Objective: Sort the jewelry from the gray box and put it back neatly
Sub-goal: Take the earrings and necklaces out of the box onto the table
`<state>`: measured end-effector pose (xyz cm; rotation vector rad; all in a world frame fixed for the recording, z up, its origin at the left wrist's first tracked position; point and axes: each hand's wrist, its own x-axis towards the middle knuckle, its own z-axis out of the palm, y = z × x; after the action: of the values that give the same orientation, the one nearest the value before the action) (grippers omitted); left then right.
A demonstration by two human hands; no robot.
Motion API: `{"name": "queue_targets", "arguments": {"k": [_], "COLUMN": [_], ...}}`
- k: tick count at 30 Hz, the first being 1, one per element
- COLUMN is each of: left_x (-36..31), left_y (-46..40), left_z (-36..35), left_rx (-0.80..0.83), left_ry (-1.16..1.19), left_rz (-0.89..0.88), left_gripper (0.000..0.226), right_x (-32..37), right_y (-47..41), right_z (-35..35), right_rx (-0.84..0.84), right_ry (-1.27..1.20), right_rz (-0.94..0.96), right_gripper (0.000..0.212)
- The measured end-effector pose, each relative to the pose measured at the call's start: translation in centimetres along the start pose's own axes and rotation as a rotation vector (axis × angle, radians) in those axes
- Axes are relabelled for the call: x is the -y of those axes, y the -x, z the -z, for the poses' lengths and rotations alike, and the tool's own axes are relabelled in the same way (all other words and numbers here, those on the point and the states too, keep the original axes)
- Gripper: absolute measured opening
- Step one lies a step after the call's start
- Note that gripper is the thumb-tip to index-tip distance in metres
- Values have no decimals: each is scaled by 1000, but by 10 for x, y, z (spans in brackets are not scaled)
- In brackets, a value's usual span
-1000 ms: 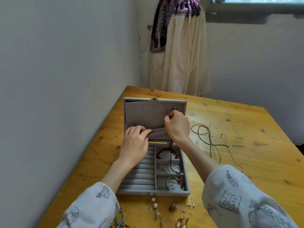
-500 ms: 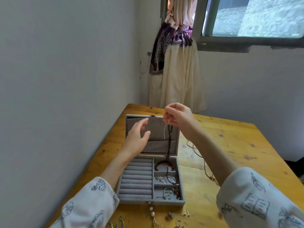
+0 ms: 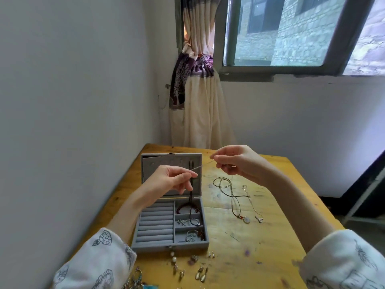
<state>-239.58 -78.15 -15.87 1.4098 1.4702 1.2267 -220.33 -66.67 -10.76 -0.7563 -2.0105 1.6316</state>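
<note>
- Left hand (image 3: 169,180): fingers pinch a thin silver chain (image 3: 196,167) above the open gray box (image 3: 170,245).
- Right hand (image 3: 237,161): fingers pinch the chain's other end.
- Desk (image 3: 270,236): two necklaces right of the box.

- The left hand (image 3: 173,180) and the right hand (image 3: 235,161) are pinching a thin silver chain (image 3: 201,166), holding it stretched between them above the open gray box (image 3: 169,207).
- A dark cord (image 3: 191,197) is hanging from the left hand into the box's compartments.
- Two necklaces (image 3: 235,197) are lying on the wooden table (image 3: 260,236) right of the box.
- Earrings (image 3: 200,272) are lying before it.
</note>
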Motion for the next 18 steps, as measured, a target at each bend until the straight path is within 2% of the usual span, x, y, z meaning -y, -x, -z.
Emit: {"name": "queue_targets", "arguments": {"k": [4,8,14,18], "left_x": [-9,-16,-17,-19], "left_y": [0,-11,-31,-44], "left_z": [0,-7,-15,-24], "left_rx": [-42,-128,-116,-27], "left_ry": [-74,-199,-394,-507], "left_rz": [-3,-20,3,28], "left_gripper": [18,9,7,6], "right_x": [-20,-38,-66,-89], "right_y": [24,38,56,70], "right_z": [14,21,34,44], "right_rx": [23,-50,-151,-173], "right_ry": [29,58,72,103], "right_rz": [-86,-118,-156,-209], "right_gripper": [18,16,9,13]}}
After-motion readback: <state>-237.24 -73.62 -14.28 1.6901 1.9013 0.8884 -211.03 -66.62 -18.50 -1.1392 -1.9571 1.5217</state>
